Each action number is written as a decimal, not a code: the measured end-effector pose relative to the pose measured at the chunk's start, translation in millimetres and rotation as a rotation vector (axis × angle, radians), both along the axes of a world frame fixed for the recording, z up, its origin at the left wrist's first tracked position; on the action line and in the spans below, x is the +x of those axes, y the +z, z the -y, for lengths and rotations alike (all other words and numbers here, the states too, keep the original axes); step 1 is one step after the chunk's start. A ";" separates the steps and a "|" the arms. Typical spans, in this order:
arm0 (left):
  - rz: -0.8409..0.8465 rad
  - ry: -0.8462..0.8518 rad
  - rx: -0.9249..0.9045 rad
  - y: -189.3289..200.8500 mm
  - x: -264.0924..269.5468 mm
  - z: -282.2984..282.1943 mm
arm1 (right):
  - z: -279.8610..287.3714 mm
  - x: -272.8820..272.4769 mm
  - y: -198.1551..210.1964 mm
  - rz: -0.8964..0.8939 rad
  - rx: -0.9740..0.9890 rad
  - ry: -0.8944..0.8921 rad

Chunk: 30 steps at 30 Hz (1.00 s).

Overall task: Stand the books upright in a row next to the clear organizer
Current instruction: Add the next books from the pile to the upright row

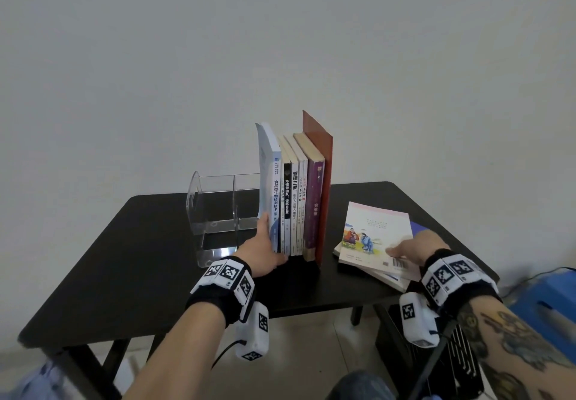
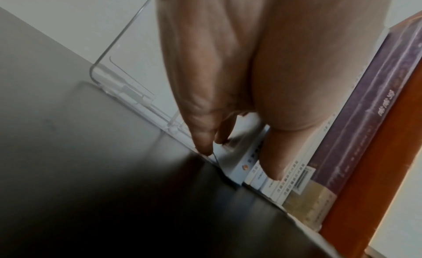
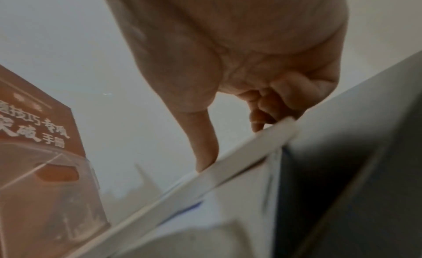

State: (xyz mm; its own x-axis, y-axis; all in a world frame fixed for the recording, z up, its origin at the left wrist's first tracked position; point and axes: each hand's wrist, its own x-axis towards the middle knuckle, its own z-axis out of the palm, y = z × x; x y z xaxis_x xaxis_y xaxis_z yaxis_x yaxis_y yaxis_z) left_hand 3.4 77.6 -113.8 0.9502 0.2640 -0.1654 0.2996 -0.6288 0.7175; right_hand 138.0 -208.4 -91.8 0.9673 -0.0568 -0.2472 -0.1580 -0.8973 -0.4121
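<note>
A row of several books stands upright on the black table [image 1: 124, 275], right of the clear organizer [image 1: 218, 212]. The row runs from a light-blue book [image 1: 270, 181] to a tall red-brown book [image 1: 325, 187]. My left hand [image 1: 270, 240] holds the light-blue book low down, with its fingers [image 2: 203, 135] on the left cover and its thumb across the spines. That book's top bows to the left. At the right, an illustrated book [image 1: 374, 231] tops a flat stack. My right hand [image 1: 405, 248] pinches its near right edge [image 3: 239, 164], thumb on the cover.
A plain wall stands close behind the table. Right of the table is a blue box [image 1: 545, 300], and a black case [image 1: 436, 362] stands on the floor under its front right corner. Bare tabletop lies in front of the organizer.
</note>
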 end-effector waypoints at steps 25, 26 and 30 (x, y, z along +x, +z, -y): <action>-0.005 0.070 0.014 -5.9 3.8 2.4 | -56.9 -110.5 130.8 0.941 0.833 0.179; -0.003 0.075 0.012 -6.4 4.4 2.5 | -63.5 -118.2 133.1 0.923 0.864 0.202; 0.007 0.092 0.046 -8.4 5.5 2.5 | -88.8 -151.2 136.5 0.838 0.895 0.350</action>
State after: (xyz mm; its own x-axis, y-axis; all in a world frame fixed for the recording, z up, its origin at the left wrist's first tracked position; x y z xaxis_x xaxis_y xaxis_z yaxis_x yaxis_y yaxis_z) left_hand 8.9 75.1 -122.1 0.9229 0.3569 -0.1446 0.3525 -0.6314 0.6907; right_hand -13.2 -119.6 44.7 0.7750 0.1016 0.6237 0.6302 -0.1965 -0.7511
